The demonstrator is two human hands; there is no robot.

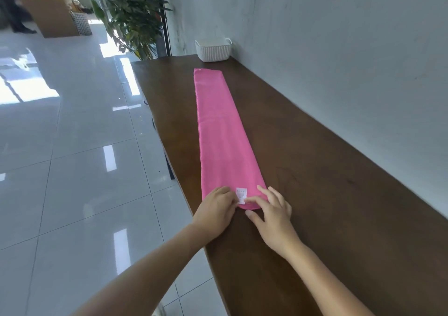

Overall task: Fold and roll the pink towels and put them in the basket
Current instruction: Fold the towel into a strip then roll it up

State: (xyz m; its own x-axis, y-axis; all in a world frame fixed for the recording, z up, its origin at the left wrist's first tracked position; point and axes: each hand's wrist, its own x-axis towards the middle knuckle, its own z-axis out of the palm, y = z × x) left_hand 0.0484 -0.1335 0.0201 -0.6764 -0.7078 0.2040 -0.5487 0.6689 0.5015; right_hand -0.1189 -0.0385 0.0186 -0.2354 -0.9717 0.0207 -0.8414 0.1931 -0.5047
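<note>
A pink towel (219,131), folded into a long narrow strip, lies lengthwise on the dark wooden table (315,194). A small white label sits at its near end. My left hand (215,210) grips the near left corner with curled fingers. My right hand (272,209) pinches the near right corner, thumb under the edge and fingers on top. The white ribbed basket (213,50) stands at the table's far end against the wall, beyond the towel's far end, and looks empty from here.
A grey wall (339,48) runs along the table's right side. The table's left edge drops to a glossy tiled floor (72,145). A potted plant (135,14) stands past the far left corner. Cardboard boxes (48,12) with pink cloth sit far back left.
</note>
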